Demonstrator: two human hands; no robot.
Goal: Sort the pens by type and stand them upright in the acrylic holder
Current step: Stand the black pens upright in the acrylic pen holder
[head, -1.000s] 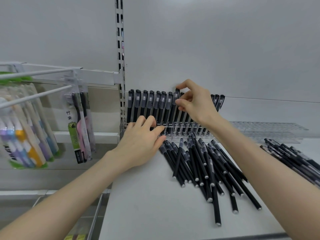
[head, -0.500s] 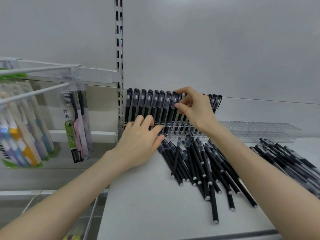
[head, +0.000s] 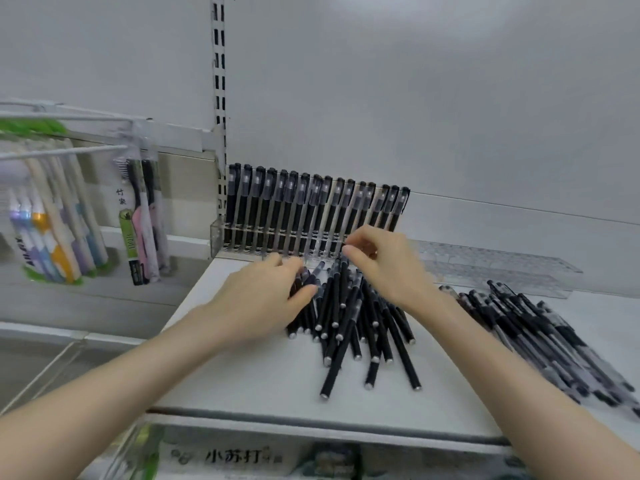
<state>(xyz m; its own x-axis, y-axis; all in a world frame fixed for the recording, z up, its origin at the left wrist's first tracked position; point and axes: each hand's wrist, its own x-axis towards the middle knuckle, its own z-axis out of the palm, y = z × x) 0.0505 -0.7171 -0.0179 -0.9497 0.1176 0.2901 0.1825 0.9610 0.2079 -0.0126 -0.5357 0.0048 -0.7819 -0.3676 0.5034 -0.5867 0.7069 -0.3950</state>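
Note:
A clear acrylic holder (head: 216, 233) stands at the back of the white shelf, with a row of black capped pens (head: 311, 209) upright in it. In front lies a fanned pile of matching black pens (head: 356, 327). My left hand (head: 259, 303) lies over the pile's left side, fingers and thumb curled round several pens' cap ends. My right hand (head: 388, 268) hovers just below the holder's front edge, and its thumb and fingers pinch the top of one black pen from the pile. A separate pile of clear-barrelled pens (head: 540, 327) lies at the right.
A second, empty acrylic holder (head: 491, 268) sits at the back right. Packaged toothbrushes (head: 59, 220) hang on hooks to the left, beyond the shelf's side edge. The shelf's front lip (head: 311, 427) runs below my forearms, with boxed goods underneath.
My right hand has come down from the tops of the standing pens to the loose pile. My left hand has slid slightly forward on the pile. The camera tilted down.

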